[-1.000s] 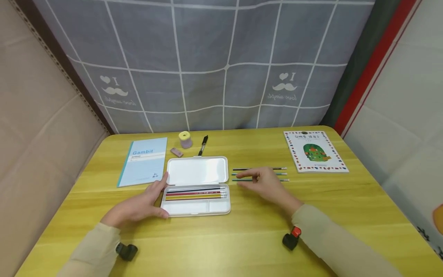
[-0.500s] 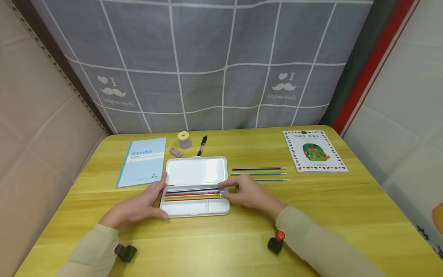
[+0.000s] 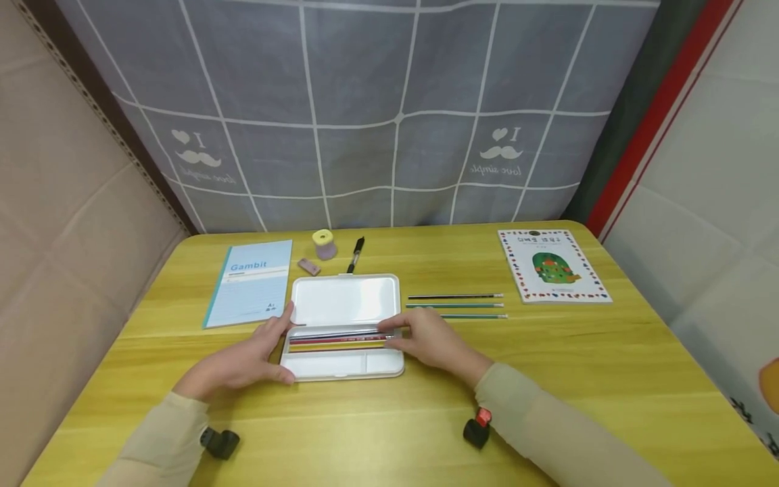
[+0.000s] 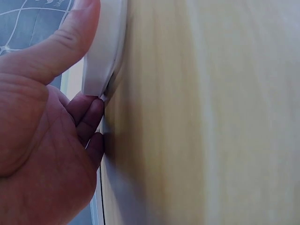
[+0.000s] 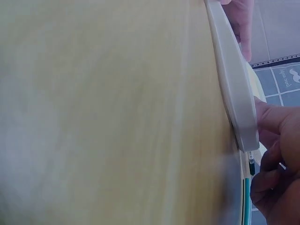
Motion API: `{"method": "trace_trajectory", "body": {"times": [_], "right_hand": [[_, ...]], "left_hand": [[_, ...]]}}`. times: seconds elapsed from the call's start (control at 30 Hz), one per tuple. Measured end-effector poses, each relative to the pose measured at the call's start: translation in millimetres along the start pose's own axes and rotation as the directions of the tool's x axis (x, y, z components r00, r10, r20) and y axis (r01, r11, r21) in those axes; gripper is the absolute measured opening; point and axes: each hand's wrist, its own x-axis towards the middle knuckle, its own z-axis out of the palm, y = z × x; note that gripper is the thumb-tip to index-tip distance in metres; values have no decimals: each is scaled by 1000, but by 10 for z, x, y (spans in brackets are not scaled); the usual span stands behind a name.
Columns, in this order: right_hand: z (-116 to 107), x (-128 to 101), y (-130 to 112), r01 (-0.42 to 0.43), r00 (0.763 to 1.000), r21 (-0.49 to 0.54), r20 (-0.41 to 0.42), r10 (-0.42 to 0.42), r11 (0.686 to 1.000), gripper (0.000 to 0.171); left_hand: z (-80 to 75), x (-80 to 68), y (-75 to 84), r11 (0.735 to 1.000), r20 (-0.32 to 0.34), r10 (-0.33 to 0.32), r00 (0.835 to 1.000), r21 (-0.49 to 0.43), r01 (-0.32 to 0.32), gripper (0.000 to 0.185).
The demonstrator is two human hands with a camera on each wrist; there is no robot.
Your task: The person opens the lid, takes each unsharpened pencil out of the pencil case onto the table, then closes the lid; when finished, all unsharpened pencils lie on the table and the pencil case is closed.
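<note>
From my remote station I am watching two bare hands working at a white, rectangular plastic pencil case [image 3: 333,366], which is lying flat at the middle of a yellow wood-grain table [image 3: 347,433]. Its white lid [image 3: 345,301] is leaning back toward the far side. The left hand [image 3: 243,360] is gripping the case's left end, the thumb curling over the near corner and a finger reaching the far one. The right hand [image 3: 435,341] is reaching into the right end, thumb and forefinger touching the ends of a row of slim dark, red and yellow pencils [image 3: 335,342]; I cannot tell whether they are pinching one. In the right wrist view its other fingers are curling toward the palm.

Right of the lid, one black pencil [image 3: 455,296] and two green pencils [image 3: 471,306] are lying parallel on the table, the hand partly covering the nearest. Behind the lid I am seeing a black-capped pen [image 3: 356,255], a small pinkish eraser [image 3: 309,266] and a yellow-topped, purple round container [image 3: 325,245]. A light-blue notebook [image 3: 248,284] is lying to the left, and a white illustrated booklet [image 3: 555,266] far right.
</note>
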Motion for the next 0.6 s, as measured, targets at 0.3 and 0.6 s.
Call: {"method": "trace_trajectory", "body": {"times": [0.3,0.6], "right_hand": [[47,18,-88,106,993,-281,-12,-114,954,25],[82,3,-140,66,995,-299,-54,-86,952,24]], "left_hand": [[-1,-10,28,1000,1,-1,1000,-5,1,131],[5,-11,36,999,3,-26,1000,-28,26,131]]}}
